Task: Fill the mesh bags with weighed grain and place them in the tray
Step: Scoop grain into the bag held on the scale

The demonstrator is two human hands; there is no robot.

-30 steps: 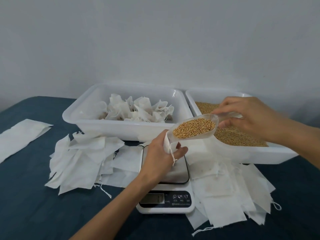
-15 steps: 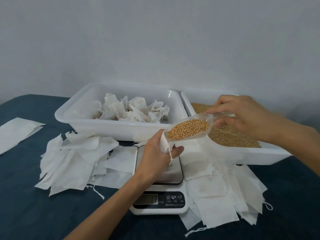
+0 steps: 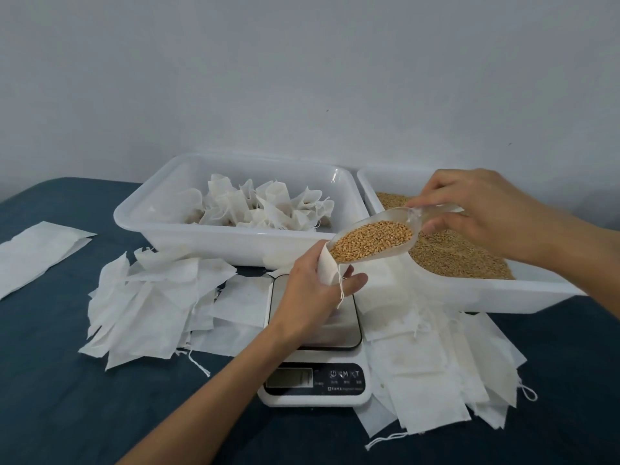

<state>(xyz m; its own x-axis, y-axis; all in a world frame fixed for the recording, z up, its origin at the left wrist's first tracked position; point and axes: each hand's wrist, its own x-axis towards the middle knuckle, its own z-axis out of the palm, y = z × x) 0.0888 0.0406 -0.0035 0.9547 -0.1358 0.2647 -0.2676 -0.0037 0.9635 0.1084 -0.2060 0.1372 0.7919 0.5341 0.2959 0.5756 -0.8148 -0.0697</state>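
**grainguy:** ok so where's everything at? The left hand [image 3: 310, 290] has its fingers curled round a small white mesh bag [image 3: 328, 268], holding it up over the steel plate of the white digital kitchen scale [image 3: 315, 344]. The bag's drawstring dangles down past the fingers.

**meshfan:** and the right?

**grainguy:** The right hand [image 3: 483, 213] pinches the handle of a clear plastic scoop [image 3: 375, 236], thumb underneath, fingers on top. The scoop is heaped with golden-brown grain [image 3: 372, 238] and tilts down to the left, its lip touching the bag's mouth. Can't tell if any grain is actually in the bag, the hand hides it.

**meshfan:** trays?

**grainguy:** Two white plastic rectangular trays at the back, side by side against a pale wall. The left tray [image 3: 235, 245] holds a bunch of filled, tied-off white bags [image 3: 265, 206]. The right tray [image 3: 486, 293] holds the loose grain supply [image 3: 459, 253], and the right hand hangs over it.

**meshfan:** spare bags?

**grainguy:** Flat empty white bags in two messy piles on the dark blue tablecloth [image 3: 50, 380], one left of the scale [image 3: 157, 297] and one right of it [image 3: 443, 370], partly tucked under the grain tray. Another flat white sheet [image 3: 37, 253] sits far left by itself. Scale display is too blurry to read.
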